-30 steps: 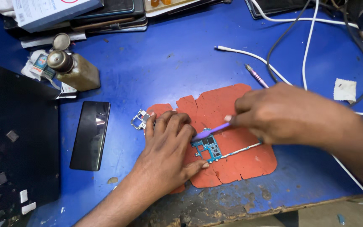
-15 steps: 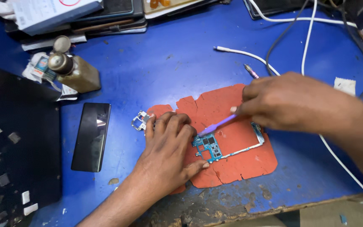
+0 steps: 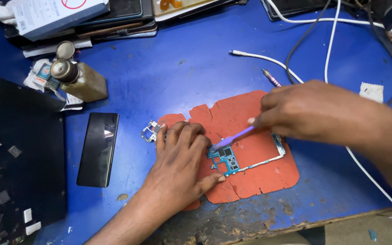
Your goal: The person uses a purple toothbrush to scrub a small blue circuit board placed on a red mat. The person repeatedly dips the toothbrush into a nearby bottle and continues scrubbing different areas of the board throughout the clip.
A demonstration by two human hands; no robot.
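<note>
A blue-green phone circuit board [image 3: 225, 159] with a thin metal frame lies on a cracked orange-red mat [image 3: 250, 174] on the blue table. My left hand [image 3: 180, 163] rests flat on the mat, its fingers pressing the board's left end. My right hand [image 3: 314, 111] holds a purple-handled tool [image 3: 232, 137] whose tip touches the board near my left fingers. The board's right end is partly hidden under my right hand.
A black phone [image 3: 98, 149] lies left of the mat, a small metal bracket [image 3: 150, 131] beside it. A brown bottle [image 3: 75, 77] stands farther back. A black box [image 3: 19, 159] fills the left edge. White and black cables [image 3: 327, 45] and a small screwdriver [image 3: 271, 78] lie at right.
My right hand has shifted slightly back and right, and the tool's tip has slid a little along the board. My left hand has stayed in place.
</note>
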